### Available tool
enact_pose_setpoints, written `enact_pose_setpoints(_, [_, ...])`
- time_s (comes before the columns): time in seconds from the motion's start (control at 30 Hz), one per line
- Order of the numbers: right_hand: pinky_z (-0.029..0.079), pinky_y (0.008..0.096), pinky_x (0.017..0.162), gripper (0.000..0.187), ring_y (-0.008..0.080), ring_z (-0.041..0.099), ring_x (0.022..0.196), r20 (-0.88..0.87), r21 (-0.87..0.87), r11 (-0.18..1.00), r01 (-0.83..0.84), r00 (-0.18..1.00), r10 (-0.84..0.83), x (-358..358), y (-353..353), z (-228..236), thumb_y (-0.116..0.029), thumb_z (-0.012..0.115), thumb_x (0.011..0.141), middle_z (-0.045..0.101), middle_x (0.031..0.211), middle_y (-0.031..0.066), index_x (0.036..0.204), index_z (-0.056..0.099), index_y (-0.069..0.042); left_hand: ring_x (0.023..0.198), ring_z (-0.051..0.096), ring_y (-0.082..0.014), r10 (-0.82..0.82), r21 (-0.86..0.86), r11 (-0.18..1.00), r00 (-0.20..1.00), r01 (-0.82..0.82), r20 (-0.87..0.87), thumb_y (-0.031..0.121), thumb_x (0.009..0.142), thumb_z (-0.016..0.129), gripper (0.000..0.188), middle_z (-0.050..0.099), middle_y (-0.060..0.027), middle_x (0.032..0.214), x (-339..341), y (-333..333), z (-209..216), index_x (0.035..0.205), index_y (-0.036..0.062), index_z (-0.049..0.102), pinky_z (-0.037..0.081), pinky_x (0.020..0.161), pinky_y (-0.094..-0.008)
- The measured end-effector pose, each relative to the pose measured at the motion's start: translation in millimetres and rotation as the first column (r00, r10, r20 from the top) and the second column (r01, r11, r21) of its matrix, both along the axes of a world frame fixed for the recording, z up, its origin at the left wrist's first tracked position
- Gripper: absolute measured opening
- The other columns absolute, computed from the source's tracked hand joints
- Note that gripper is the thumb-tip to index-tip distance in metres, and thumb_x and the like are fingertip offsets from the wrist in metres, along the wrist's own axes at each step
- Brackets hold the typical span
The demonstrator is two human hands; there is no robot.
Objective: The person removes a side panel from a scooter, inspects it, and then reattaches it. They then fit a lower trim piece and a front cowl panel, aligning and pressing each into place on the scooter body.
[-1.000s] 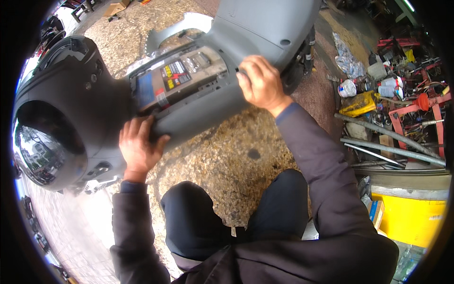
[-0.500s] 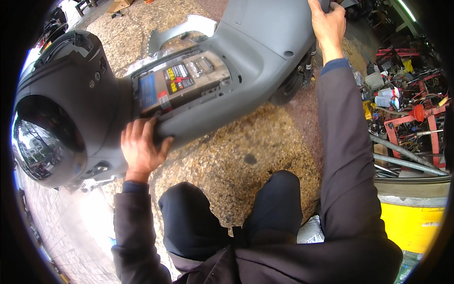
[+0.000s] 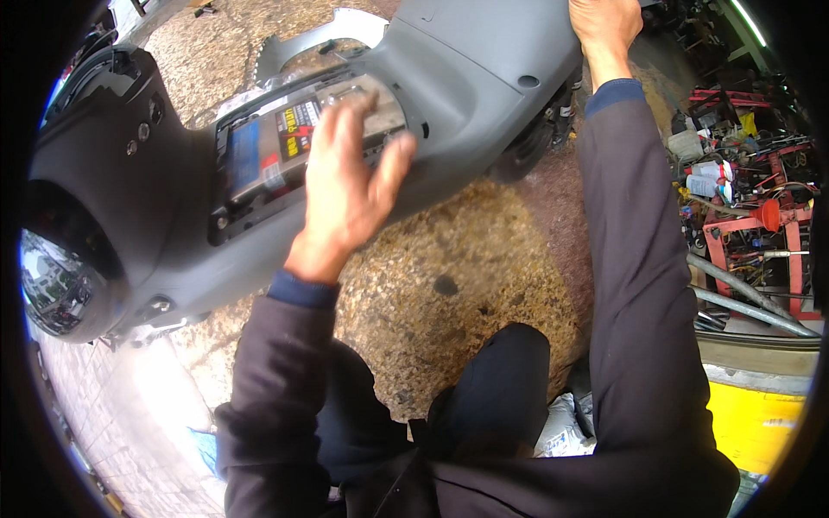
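Note:
A matte grey motor scooter [image 3: 345,207] lies across the upper left in front of me. Its floorboard is uncovered, showing a battery [image 3: 246,154] with a blue patch and a black-and-yellow label inside the recess. My left hand [image 3: 345,177] is over the near edge of that recess, fingers spread and a little blurred, holding nothing; it hides part of the battery. Up at the top edge, my right hand [image 3: 606,24] is closed at the scooter's right-hand body edge. Its fingertips are cut off or hidden there.
A white curved panel [image 3: 324,36] lies on the stony ground beyond the scooter. To the right are piled tools and parts on a red frame [image 3: 717,250], an orange funnel [image 3: 765,215] and metal pipes [image 3: 747,285]. A yellow container [image 3: 756,419] stands lower right, and a silvery bag [image 3: 566,429] lies by my leg.
My left hand has left the scooter's near side and moved right and up over the battery recess. The scooter appears slightly further left in view. My right hand stays at the body edge.

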State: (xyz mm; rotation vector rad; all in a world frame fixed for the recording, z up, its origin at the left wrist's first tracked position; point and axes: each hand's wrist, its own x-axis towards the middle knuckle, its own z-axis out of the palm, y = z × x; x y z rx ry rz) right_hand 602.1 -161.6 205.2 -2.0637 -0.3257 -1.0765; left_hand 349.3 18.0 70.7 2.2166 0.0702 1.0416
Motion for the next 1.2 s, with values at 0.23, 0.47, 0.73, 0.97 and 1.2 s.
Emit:
enact_pose_setpoints(0.23, [0.055,0.0427,0.087,0.073,0.0384,0.072,0.094,0.002,0.025,0.999,-0.029,1.0,0.029,0.3,1.5,0.9,-0.056,0.088,0.067,0.073,0.098,0.025,0.101,0.066,0.005,0.089,0.046,-0.0191,0.45,-0.814,0.558,0.766,0.161,0.46,0.041,0.106,0.045,0.039,0.05,-0.0073,0.093,110.0,2.9,31.3,0.1,0.0029,0.051,0.039,0.087,-0.0342])
enact_pose_setpoints(0.47, [0.055,0.0415,0.081,0.067,0.0345,0.073,0.087,0.029,0.096,0.991,-0.093,0.995,0.09,5.0,0.7,-2.6,-0.051,0.091,0.066,0.074,0.091,0.0231,0.094,0.068,0.006,0.091,0.053,-0.0271,0.423,-0.714,0.7,0.827,-0.038,0.371,0.04,0.105,0.04,0.046,0.058,-0.0189,0.107,230.4,-70.3,0.3,0.113,-0.0034,0.052,0.044,0.086,-0.0396])
enact_pose_setpoints(0.73, [0.055,0.0362,0.083,0.059,0.0251,0.072,0.089,0.088,0.085,0.98,-0.181,0.981,0.173,-6.6,8.8,-2.8,-0.04,0.09,0.076,0.075,0.097,0.0192,0.103,0.069,0.008,0.128,0.051,-0.0433,0.38,-0.801,0.576,0.815,0.161,0.438,0.034,0.102,0.052,0.064,0.053,-0.0327,0.135,213.1,-65.3,26.7,0.143,-0.0146,0.039,0.035,0.114,-0.0445])
enact_pose_setpoints(0.97, [0.053,0.0351,0.087,0.062,0.0251,0.07,0.094,0.033,0.094,0.975,-0.202,0.979,0.199,-10.2,9.4,-3.7,-0.039,0.089,0.077,0.074,0.103,0.0204,0.109,0.067,0.01,0.121,0.05,-0.0404,0.465,-0.555,0.805,0.805,-0.211,0.369,0.031,0.101,0.051,0.053,0.053,-0.0282,0.125,186.8,-61.7,7.3,0.133,-0.0104,0.044,0.037,0.108,-0.0457])
enact_pose_setpoints(1.2, [0.054,0.0342,0.083,0.057,0.0244,0.07,0.092,0.043,0.059,0.986,-0.156,0.987,0.154,-8.2,10.9,-4.6,-0.037,0.087,0.082,0.074,0.102,0.0197,0.106,0.068,0.011,0.116,0.051,-0.0411,0.347,-0.514,0.842,0.893,-0.163,0.285,0.035,0.1,0.054,0.05,0.054,-0.03,0.123,201.2,-78.3,-9.4,0.124,-0.0083,0.049,0.039,0.104,-0.0521])
